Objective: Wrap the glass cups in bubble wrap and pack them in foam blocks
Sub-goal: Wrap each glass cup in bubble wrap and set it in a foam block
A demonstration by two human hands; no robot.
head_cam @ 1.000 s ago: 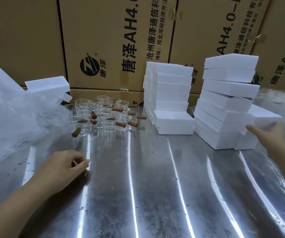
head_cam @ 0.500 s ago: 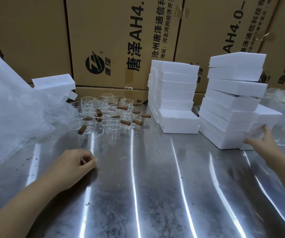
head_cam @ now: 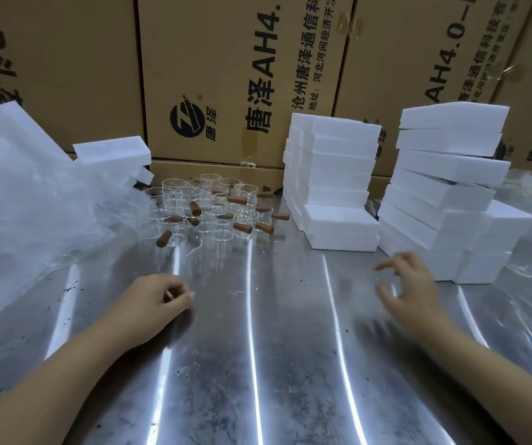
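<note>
Two hands over a steel tabletop (head_cam: 258, 364), nothing wrapped yet by the look of it. Far beyond the left fingers (head_cam: 181, 298), at the left edge, lies a heap of bubble wrap (head_cam: 17, 226) with a foam block (head_cam: 110, 154) leaning on top. Left hand (head_cam: 152, 303): loosely curled, knuckles down on the metal, with a small pale sliver pinched at the fingertips; cannot tell what it is. Ahead of those fingers, well apart from them, stands the cluster of glass cups (head_cam: 213, 210), mostly upright, mouths up, long axis vertical. Their brown stub handles (head_cam: 242, 228) stick out sideways in mixed directions, so there is no common orientation. Right of the cups are two stacks of foam blocks (head_cam: 332, 175), each lying flat, long axis roughly left to right. Right hand (head_cam: 409, 290): open, fingers spread and slightly hooked, holding nothing, motion-blurred, hovering just in front of the nearer stack (head_cam: 444, 200). Judgement: step in hand is fetching materials. To do it well, draw one sheet of wrap onto the bare metal between the hands, then lift a single cup from the cluster's near edge by its handle, so neighbours are not knocked. Lay the handle along the sheet before rolling.
</note>
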